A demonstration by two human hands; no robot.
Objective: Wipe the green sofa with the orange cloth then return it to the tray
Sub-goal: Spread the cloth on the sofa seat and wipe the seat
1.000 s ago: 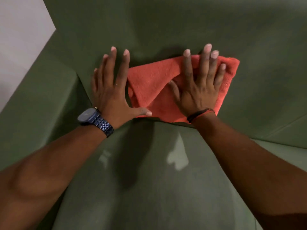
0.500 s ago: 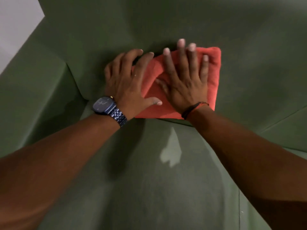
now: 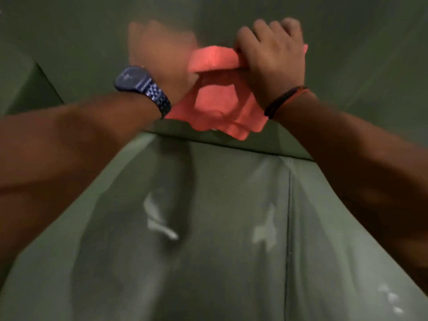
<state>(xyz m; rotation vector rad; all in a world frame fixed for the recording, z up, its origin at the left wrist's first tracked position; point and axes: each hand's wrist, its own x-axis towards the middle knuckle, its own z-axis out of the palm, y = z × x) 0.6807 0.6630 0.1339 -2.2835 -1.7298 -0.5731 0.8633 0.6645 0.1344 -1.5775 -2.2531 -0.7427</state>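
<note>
Bunching cloth [image 3: 220, 100] off sofa [image 3: 208, 228] backrest now, no longer pressing flat; right hand [image 3: 273, 56] clamping it, left hand [image 3: 162, 54] blurred, grip unclear. Wiping likely ending.

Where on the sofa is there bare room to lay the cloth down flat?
The seat cushion is bare between the two forearms, from the backrest crease down to the near edge. Right of the seam is bare too. It is crowded at the backrest, where left hand, right hand and cloth meet.
</note>
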